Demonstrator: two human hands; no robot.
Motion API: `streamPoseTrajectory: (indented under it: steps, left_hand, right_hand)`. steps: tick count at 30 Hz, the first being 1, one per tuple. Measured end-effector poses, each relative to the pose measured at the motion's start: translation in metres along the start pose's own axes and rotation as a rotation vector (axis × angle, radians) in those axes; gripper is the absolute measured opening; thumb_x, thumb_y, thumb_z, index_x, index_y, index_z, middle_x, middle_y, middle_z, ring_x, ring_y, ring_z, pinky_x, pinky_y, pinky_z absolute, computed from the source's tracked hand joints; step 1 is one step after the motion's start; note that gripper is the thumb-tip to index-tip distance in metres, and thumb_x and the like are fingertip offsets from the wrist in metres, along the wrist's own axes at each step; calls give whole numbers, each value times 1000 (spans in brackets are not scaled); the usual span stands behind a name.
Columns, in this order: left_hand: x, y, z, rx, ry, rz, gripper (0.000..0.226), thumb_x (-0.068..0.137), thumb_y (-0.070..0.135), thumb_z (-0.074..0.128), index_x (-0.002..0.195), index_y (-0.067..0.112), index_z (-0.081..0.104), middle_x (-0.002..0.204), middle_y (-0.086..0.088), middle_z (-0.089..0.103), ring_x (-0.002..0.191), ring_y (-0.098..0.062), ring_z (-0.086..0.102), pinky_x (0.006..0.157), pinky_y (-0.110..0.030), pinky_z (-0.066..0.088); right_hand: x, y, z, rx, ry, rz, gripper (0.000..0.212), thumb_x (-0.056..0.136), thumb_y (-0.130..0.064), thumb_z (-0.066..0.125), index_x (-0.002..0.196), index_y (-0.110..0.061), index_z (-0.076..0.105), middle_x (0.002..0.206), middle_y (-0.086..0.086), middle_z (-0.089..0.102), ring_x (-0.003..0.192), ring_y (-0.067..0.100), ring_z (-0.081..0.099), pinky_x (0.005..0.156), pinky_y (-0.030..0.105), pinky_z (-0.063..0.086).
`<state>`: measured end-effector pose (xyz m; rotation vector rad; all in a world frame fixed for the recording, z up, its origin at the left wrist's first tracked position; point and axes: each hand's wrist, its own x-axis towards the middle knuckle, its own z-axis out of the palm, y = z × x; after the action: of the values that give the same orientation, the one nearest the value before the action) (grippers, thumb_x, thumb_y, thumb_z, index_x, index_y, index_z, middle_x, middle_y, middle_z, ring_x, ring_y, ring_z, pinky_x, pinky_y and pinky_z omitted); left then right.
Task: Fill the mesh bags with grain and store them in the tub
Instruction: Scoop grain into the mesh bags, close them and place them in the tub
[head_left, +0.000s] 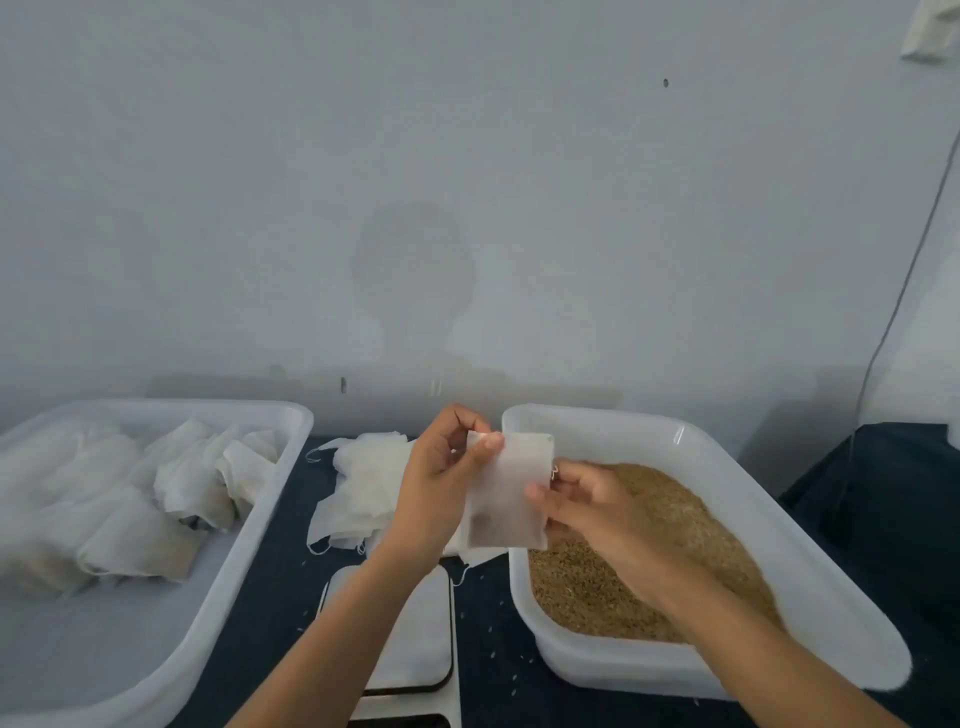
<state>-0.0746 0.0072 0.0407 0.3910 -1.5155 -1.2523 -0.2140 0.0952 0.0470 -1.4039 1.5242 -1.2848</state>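
While I hold one mesh bag (511, 493) up over the near-left corner of the grain tub (737, 478), the job reads as partway done. Head view, the only one: my left hand (441, 483) pinches the bag's top left corner, thumb on the front; my right hand (582, 506) pinches its right edge by the drawstring. Both hands clamped on this same bag, close together. It looks flat, mostly empty, maybe a few grains low down; hard to tell.

Done so far: a batch of filled bags (130, 499) lies heaped in the storage tub (270, 525) on the left, blurred, so I can't count them exactly; several, at least. Left to do: open this bag, fill it with grain (675, 519), close it, drop it in the left tub, then work through the pile of empty bags (363, 478) on the counter (280, 571) between the tubs. I'd guess a fair number remain.

Counts: two tubs, one with grain, one with bags. One bag in hand. One loose pile of empties, number unclear. One white flat scale-like device (421, 639) near me, partly under my left forearm. Scattered stray grains on the counter.
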Motion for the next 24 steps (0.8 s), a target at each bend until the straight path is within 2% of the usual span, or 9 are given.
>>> streamPoseTrajectory:
  steps: [4,6,9,11,13,15,18,20,24]
  left_hand:
    - [-13,-1,-27,88,7,-11,13,90,3,57,79,10,55,75,9,61,73,-2,55,65,-11,43]
    - [-20,-5,-41,131,41,-60,4,90,6,58,90,8,55,86,8,64,78,-3,59,64,-9,45]
    - [-34,-18,-63,199,107,-251,29,87,17,64,110,17,46,102,1,60,85,-9,62,61,-12,49]
    - [-46,-26,-77,319,78,-319,27,85,23,67,104,20,48,96,2,62,83,-11,63,62,-15,49]
    - [-58,-35,-87,436,55,-309,19,83,23,70,88,15,54,81,2,63,72,-13,60,60,-17,46]
    - [-67,-42,-95,516,83,-302,25,82,23,71,76,10,51,69,-3,58,63,-13,51,58,-24,40]
    - [-70,-46,-104,635,120,-308,29,83,23,70,73,6,48,70,-14,56,63,-15,47,58,-26,37]
    - [-71,-49,-108,706,102,-305,31,84,23,69,70,8,45,68,-10,54,62,-15,45,57,-27,35]
    - [-73,-55,-111,865,60,-267,26,86,27,67,76,17,45,74,2,57,67,-13,50,57,-22,36]
  right_hand:
    - [7,4,39,-42,88,-29,11,78,-15,73,89,-16,71,85,2,75,79,17,72,69,32,59]
    - [9,9,55,-37,119,-12,8,80,-11,72,87,-14,71,87,5,74,80,21,71,71,41,59]
    - [13,16,75,-111,158,-21,10,81,-13,71,90,-8,70,90,7,73,83,22,70,74,46,58]
    - [16,23,87,-211,177,-34,15,81,-17,72,90,-5,70,88,7,72,82,22,68,72,40,57]
    - [18,29,100,-265,201,-37,20,80,-19,74,83,0,68,79,12,70,76,28,67,63,34,50]
    - [21,36,112,-286,206,-37,24,79,-19,74,80,3,66,75,14,69,71,29,64,60,34,46]
    - [24,47,127,-317,209,-41,30,78,-18,75,71,6,59,64,14,60,58,21,51,54,32,37]
    - [25,54,132,-365,208,-47,28,78,-19,75,67,1,58,63,12,61,57,17,51,54,33,39]
    - [26,66,136,-342,163,-57,12,82,-16,71,90,-7,67,85,4,70,80,18,66,70,31,53]
